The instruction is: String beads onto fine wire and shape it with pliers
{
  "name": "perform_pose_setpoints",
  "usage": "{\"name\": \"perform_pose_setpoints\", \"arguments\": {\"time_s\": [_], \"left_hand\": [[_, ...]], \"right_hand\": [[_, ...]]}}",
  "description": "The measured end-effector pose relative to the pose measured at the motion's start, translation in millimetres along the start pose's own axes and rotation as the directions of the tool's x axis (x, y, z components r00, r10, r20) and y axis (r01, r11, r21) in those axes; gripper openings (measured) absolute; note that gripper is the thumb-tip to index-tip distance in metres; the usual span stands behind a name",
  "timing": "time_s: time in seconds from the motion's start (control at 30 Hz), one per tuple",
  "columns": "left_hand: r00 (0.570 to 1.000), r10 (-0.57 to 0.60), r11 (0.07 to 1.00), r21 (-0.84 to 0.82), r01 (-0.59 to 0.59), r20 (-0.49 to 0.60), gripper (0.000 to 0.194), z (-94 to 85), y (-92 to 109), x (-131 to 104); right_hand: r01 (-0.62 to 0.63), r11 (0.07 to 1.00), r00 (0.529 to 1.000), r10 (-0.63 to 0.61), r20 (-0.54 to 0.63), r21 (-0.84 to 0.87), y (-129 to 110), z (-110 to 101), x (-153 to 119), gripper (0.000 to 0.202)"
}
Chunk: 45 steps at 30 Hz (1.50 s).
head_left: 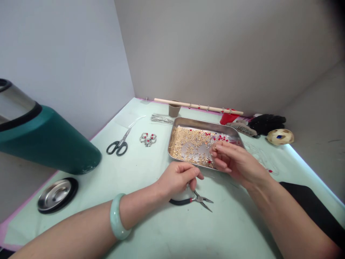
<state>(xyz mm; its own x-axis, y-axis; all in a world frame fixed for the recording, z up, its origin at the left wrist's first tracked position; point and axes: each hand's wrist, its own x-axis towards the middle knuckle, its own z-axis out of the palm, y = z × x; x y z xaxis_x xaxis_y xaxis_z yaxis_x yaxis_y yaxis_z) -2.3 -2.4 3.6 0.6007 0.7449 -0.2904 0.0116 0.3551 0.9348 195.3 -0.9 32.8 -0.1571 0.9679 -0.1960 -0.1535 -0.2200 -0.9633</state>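
The left hand (pixel 178 178) covers most of the pliers (pixel 198 199) handles. The right hand (pixel 234 162) hides the near right corner of the tray (pixel 175 126); what its fingertips pinch is too small to tell. A green flask (pixel 45 140) at the table's left edge is cut off by the picture's edge.

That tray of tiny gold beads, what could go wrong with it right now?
The tray is full of loose gold and red beads, and the right hand pinches among them at the near edge; a bump could perhaps spill them over the table. The pliers lie open just under the left hand, so their pointed tips might poke a finger.
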Motion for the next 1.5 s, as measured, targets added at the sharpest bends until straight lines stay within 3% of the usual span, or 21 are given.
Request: {"name": "perform_pose_setpoints", "arguments": {"time_s": [0.13,1.5], "left_hand": [[1.000,0.001,1.000,0.009,-0.001,-0.011,0.030,0.9,1,-1],[1.000,-0.020,0.999,0.035,0.020,0.010,0.029,0.5,1,-1]], "right_hand": [[-0.029,0.996,0.999,0.031,-0.028,0.083,1,1,-1,0.017],[0.052,0.992,0.996,-0.043,-0.083,0.112,10,3,0,0.010]]}}
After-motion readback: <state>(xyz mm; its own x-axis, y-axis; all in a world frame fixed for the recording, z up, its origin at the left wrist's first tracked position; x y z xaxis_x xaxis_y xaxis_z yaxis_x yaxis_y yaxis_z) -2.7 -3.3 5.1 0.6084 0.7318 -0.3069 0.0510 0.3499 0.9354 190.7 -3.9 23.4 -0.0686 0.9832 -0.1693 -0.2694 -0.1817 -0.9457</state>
